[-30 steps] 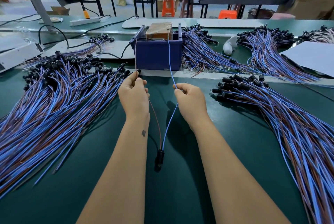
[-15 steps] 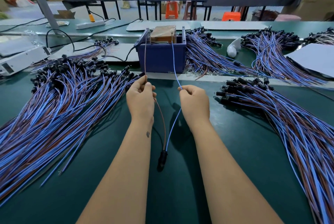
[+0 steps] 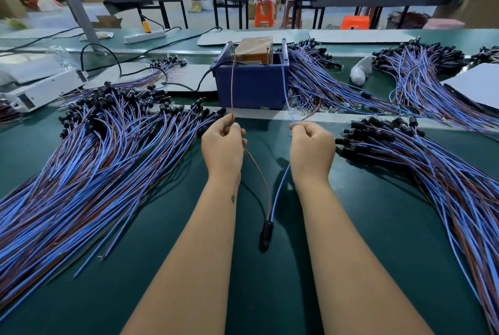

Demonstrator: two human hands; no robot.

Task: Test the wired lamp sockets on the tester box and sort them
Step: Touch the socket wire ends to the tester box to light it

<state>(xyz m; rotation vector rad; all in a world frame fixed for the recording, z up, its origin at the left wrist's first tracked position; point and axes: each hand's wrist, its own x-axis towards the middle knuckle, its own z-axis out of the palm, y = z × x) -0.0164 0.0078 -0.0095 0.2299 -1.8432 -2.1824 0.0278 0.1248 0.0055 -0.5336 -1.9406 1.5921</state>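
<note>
The black lamp socket (image 3: 266, 232) hung low between the forearms while the left hand (image 3: 223, 147) pinched its brown wire (image 3: 258, 169) and the right hand (image 3: 312, 147) its blue wire (image 3: 279, 188), whose ends likely needed steady, separate contact atop the blue tester box (image 3: 252, 84).

The bench (image 3: 256, 294) is dark green. The tester box (image 3: 251, 88) is deep blue. The piled wires (image 3: 81, 172) are blue and brown, with black sockets (image 3: 266, 232). Stools (image 3: 264, 13) at the upper centre are orange.
</note>
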